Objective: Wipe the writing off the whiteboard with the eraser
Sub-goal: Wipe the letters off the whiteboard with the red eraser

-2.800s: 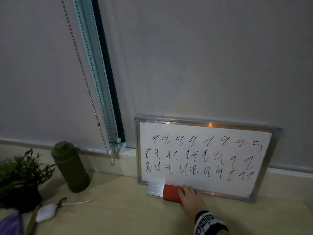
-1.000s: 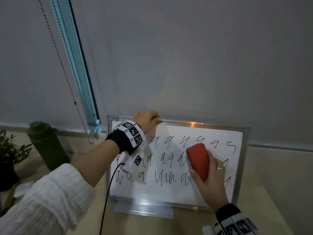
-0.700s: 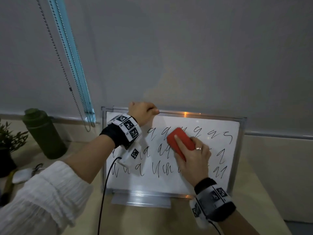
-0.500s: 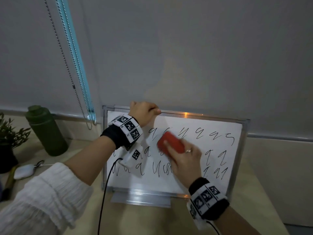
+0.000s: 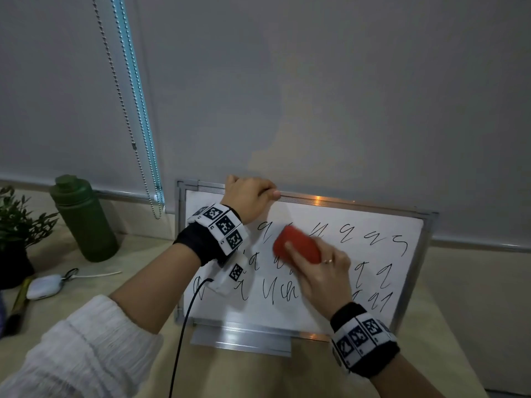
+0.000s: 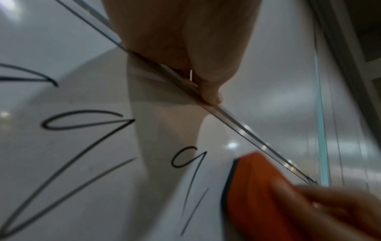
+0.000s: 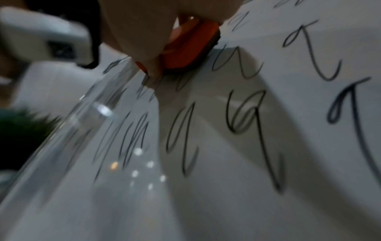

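A small whiteboard (image 5: 330, 314) in a metal frame leans against the wall, with three rows of black handwriting (image 5: 373, 239) on it. My right hand (image 5: 319, 274) grips a red eraser (image 5: 297, 248) and presses it flat on the board, over the upper middle rows. The eraser (image 6: 257, 195) shows its dark felt edge in the left wrist view, and the eraser (image 7: 189, 47) sits under my palm in the right wrist view. My left hand (image 5: 250, 196) grips the board's top frame rail (image 5: 344, 201) near the left corner, fingers curled over it.
A green bottle (image 5: 83, 219) stands left of the board, with a potted plant (image 5: 17, 225) further left. A white case with a cord (image 5: 46, 285) lies on the beige table (image 5: 138, 254). A blind chain (image 5: 126, 110) hangs above. A metal tray (image 5: 241, 343) juts out under the board.
My right hand lifted the eraser off the tray and slid it leftward across the upper rows. My left hand came in and took hold of the top rail.
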`<control>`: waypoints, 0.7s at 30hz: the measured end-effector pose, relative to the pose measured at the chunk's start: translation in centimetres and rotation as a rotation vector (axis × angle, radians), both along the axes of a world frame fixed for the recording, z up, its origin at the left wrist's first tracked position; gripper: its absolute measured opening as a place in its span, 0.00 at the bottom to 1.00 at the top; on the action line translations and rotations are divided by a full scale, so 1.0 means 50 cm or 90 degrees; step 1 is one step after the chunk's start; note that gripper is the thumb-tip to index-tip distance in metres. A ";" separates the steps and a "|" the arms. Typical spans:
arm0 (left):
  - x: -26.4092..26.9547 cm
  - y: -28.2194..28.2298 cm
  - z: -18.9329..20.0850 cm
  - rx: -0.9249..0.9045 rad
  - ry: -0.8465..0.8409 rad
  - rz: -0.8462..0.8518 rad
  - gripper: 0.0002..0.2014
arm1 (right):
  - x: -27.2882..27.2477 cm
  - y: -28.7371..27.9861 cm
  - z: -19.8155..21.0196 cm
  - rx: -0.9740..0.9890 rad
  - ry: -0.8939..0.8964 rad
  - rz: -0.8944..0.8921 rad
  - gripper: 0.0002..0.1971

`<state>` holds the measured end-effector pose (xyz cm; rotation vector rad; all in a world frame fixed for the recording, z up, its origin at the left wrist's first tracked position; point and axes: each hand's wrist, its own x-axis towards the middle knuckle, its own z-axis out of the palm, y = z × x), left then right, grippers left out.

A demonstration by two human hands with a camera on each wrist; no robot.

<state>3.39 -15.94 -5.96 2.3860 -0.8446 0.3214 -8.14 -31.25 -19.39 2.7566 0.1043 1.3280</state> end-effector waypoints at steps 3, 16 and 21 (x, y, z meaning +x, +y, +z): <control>-0.002 0.002 -0.001 -0.001 -0.005 -0.001 0.12 | 0.013 0.002 0.018 0.165 -0.064 -0.071 0.28; -0.022 0.014 -0.004 -0.013 -0.030 0.001 0.12 | -0.010 -0.006 -0.013 0.028 -0.050 -0.012 0.36; -0.024 0.015 -0.006 -0.025 -0.026 0.001 0.12 | -0.034 -0.028 -0.031 -0.203 0.061 0.091 0.40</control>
